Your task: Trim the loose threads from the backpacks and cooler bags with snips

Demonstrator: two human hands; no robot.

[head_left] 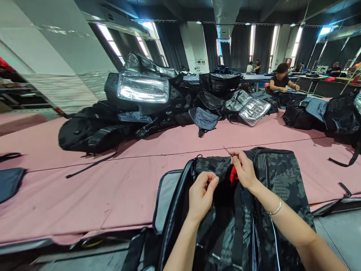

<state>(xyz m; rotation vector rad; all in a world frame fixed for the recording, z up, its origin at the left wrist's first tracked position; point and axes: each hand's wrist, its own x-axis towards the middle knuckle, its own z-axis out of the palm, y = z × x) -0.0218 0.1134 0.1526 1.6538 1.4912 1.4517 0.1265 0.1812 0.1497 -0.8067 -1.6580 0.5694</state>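
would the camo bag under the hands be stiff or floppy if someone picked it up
The camo bag would probably sag, since its fabric looks creased and its mouth gapes open. Its right panel may hold some shape, as its edges look fairly straight.

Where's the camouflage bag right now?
In the head view, the camouflage bag is in the lower half, slightly right of centre, at the near edge of the pink table cover, with the left hand and right hand at its upper part.
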